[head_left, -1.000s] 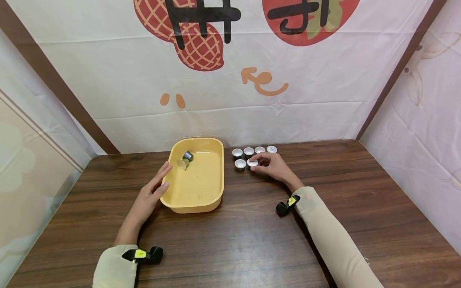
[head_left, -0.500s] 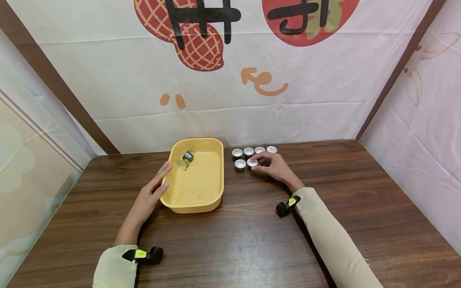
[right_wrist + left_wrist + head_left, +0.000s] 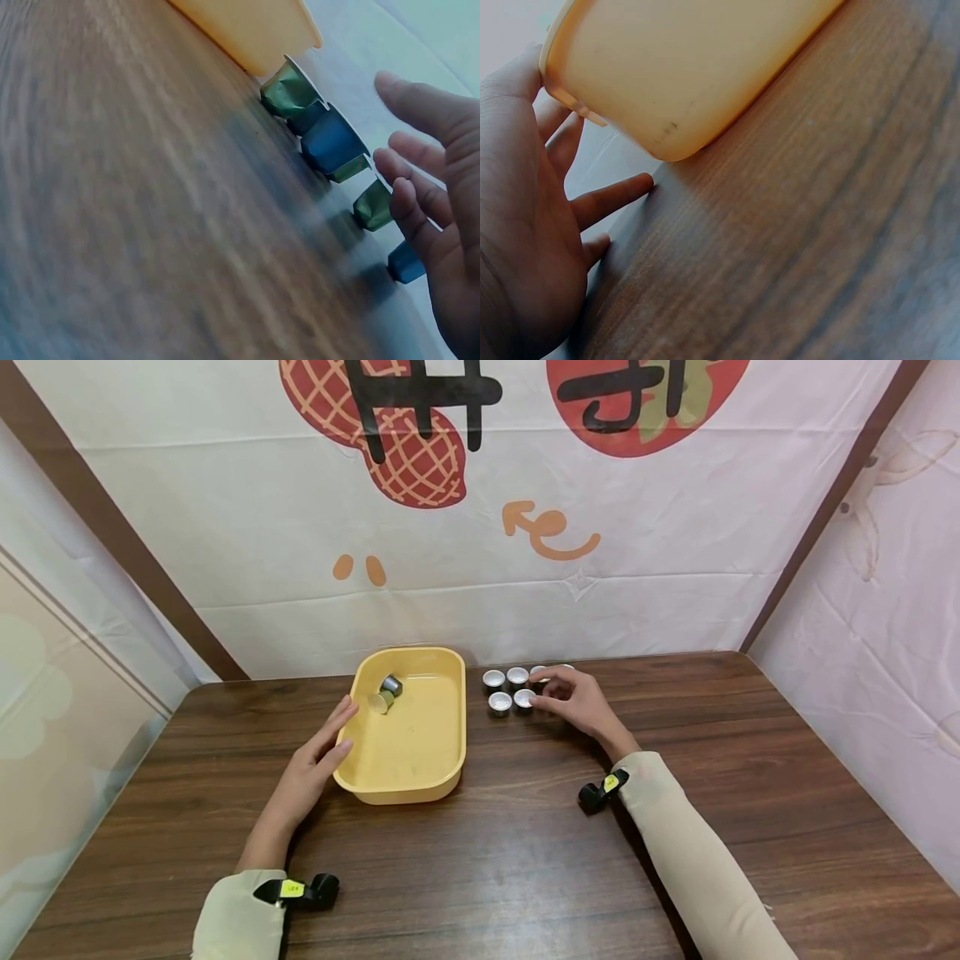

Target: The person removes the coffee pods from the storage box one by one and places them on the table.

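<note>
My left hand (image 3: 307,768) rests along the left rim of a yellow plastic bin (image 3: 408,795), its fingers nearly straight. In the left wrist view its thumb reaches the rim and other fingers spread below. Inside the bin lie a dark blue coffee capsule (image 3: 392,683) and a gold-green coffee capsule (image 3: 381,702). My right hand (image 3: 581,702) hovers over foil-lidded capsules, thumb beside the right one of the front row (image 3: 523,699), fingers parted from it. Left of that is another capsule (image 3: 499,702). The right wrist view shows green (image 3: 289,90) and blue (image 3: 334,142) capsule sides.
Behind the front pair runs a back row of capsules, lids up, with its left one (image 3: 493,679) nearest the bin; my right fingers partly hide the row's right end. The brown wooden table (image 3: 480,877) meets a printed white cloth wall (image 3: 420,610) behind.
My right thumb and fingers have come off the front-row capsule, and the hand has shifted slightly right and back. That capsule stays standing in the row. My left hand has not moved.
</note>
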{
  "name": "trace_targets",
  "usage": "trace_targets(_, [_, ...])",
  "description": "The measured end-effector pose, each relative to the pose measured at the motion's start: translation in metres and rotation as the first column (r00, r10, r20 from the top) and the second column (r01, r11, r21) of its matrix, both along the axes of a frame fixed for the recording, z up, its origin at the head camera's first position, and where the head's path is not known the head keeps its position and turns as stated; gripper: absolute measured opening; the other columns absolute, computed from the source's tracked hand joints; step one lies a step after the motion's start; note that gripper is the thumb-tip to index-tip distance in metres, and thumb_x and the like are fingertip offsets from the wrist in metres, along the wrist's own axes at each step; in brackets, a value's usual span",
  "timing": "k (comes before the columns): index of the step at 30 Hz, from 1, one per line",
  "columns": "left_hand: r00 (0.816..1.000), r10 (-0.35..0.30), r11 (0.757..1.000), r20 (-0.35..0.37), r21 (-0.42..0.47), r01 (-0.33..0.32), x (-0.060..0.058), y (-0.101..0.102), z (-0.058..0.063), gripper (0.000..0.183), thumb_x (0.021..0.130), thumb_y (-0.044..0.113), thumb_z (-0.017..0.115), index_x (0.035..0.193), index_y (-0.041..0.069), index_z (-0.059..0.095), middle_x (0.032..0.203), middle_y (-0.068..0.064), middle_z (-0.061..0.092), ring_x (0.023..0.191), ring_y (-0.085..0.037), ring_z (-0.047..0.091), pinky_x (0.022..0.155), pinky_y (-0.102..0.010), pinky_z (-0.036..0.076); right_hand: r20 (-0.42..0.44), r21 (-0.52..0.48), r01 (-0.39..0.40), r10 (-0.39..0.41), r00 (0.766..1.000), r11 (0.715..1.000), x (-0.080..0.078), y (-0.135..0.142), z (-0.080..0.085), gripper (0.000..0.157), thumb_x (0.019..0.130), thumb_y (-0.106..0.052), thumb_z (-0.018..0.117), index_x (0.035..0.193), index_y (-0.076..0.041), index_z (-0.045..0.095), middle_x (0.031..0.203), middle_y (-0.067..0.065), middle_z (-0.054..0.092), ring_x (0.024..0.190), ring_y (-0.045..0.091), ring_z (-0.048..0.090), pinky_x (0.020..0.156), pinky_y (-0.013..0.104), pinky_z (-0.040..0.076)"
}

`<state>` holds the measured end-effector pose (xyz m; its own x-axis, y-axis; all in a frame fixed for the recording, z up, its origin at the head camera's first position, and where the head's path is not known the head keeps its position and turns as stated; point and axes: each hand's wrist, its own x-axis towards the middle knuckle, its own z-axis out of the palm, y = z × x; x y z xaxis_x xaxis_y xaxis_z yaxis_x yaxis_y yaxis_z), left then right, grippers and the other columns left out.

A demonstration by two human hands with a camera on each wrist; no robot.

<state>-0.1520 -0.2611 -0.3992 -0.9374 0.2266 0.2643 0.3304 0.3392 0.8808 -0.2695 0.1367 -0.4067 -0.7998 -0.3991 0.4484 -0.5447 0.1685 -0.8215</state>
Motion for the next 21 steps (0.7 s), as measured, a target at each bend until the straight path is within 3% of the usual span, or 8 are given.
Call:
trace_targets(4, [1.000, 0.006, 1.000, -0.001, -0.007, -0.006, 0.001, 0.001, 0.000, 0.047, 0.102, 0.009, 0.046, 0.147, 0.002, 0.036, 0.158, -0.009, 0.017, 0.144, -0.024, 0.013, 0.099, -0.006, 0.023, -0.029, 0.004, -0.012, 0.012, 1.000, 1.000, 0.000, 0.000, 0.004, 0.032, 0.081, 0.004, 0.072, 0.112, 0.010, 0.063, 0.104, 0.030, 0.061, 0.069, 0.032, 0.057, 0.056, 0.028, 0.044])
trace_targets(10, [1.000, -0.001, 1.000, -0.004, 0.004, 0.001, -0.001, 0.000, -0.002, 0.047, 0.102, 0.009, 0.046, 0.147, 0.004, 0.036, 0.158, -0.009, 0.017, 0.144, -0.025, 0.013, 0.100, -0.006, 0.023, -0.050, 0.022, 0.003, -0.002, 0.999, 1.000, 0.004, -0.007, 0.012, 0.032, 0.081, 0.001, 0.075, 0.110, 0.009, 0.065, 0.082, 0.023, 0.064, 0.066, 0.030, 0.057, 0.055, 0.030, 0.043])
trace_targets(17, [1.000, 0.009, 1.000, 0.007, -0.003, -0.009, -0.001, -0.003, -0.004, 0.047, 0.102, 0.011, 0.047, 0.148, 0.013, 0.038, 0.158, -0.002, 0.018, 0.144, -0.021, 0.014, 0.099, -0.005, 0.023, -0.111, 0.043, -0.032, 0.037, 0.993, 0.999, 0.007, -0.020, 0.020, 0.030, 0.079, 0.003, 0.076, 0.107, 0.006, 0.067, 0.078, 0.019, 0.065, 0.063, 0.027, 0.057, 0.054, 0.029, 0.044])
trace_targets(21, [1.000, -0.004, 1.000, 0.000, 0.006, 0.004, -0.002, -0.001, -0.003, 0.047, 0.102, 0.010, 0.046, 0.148, 0.010, 0.037, 0.158, -0.006, 0.017, 0.144, -0.024, 0.013, 0.100, -0.006, 0.022, -0.146, 0.043, -0.069, 0.075, 0.986, 0.997, 0.008, -0.028, 0.024, 0.031, 0.078, 0.006, 0.075, 0.107, 0.008, 0.066, 0.080, 0.021, 0.065, 0.063, 0.029, 0.056, 0.054, 0.028, 0.043])
